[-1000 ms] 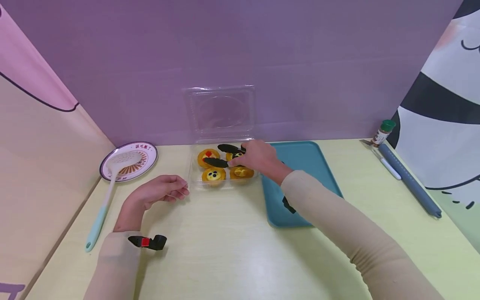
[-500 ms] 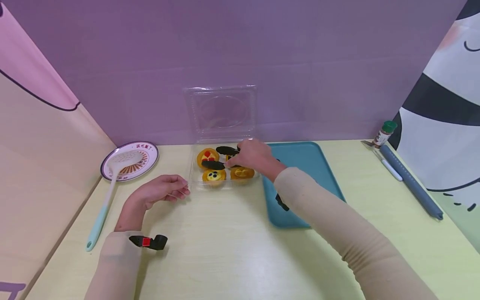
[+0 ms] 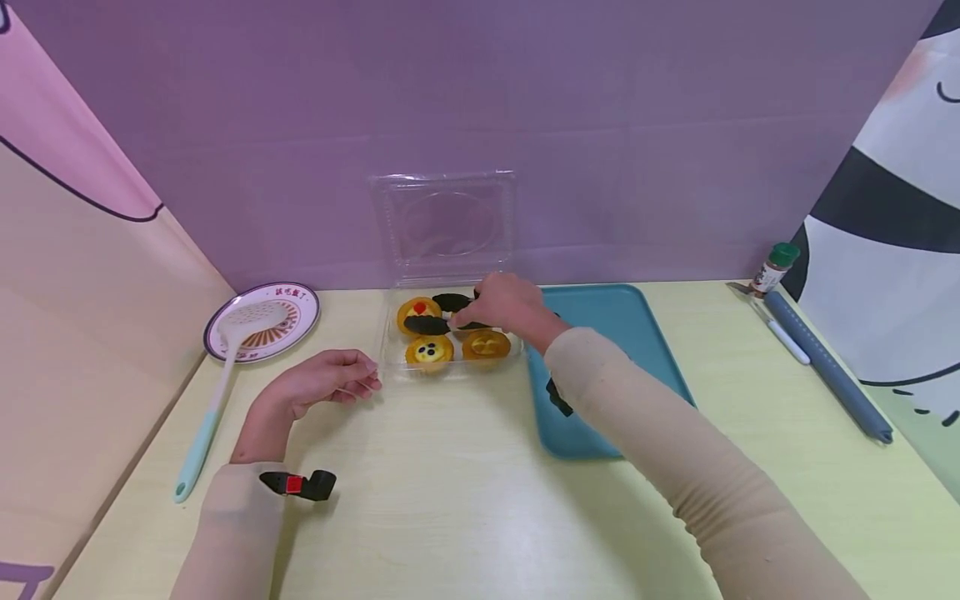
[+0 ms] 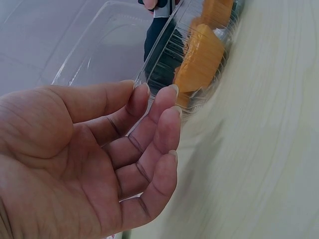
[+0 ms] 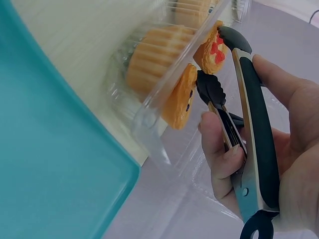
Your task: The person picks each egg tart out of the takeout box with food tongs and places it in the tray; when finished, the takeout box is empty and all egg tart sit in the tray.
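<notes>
A clear plastic clamshell box (image 3: 396,362) stands with its lid (image 3: 450,223) raised, holding several egg tarts. One tart has a red topping (image 3: 418,312), one has dark dots (image 3: 430,350), and one has a plain cross-like top (image 3: 486,345). My right hand (image 3: 508,302) holds black-tipped tongs (image 5: 259,129) over the box. The tong tips are spread, with nothing gripped, close above the red-topped tart; another tart behind is mostly hidden by the hand. My left hand (image 3: 326,379) pinches the box's front left corner between thumb and forefinger, its other fingers curled loosely.
A teal tray (image 3: 600,300) lies right of the box, under my right forearm. At left, a slotted turner (image 3: 217,392) rests on a patterned plate (image 3: 300,321). A green-capped jar (image 3: 772,267), a white-handled knife (image 3: 787,342) and a blue-grey rod (image 3: 828,371) line the right side.
My right hand and the tongs have shifted slightly left and back over the tarts, with the tong tips drawing a little closer together. The left hand stays at the box corner.
</notes>
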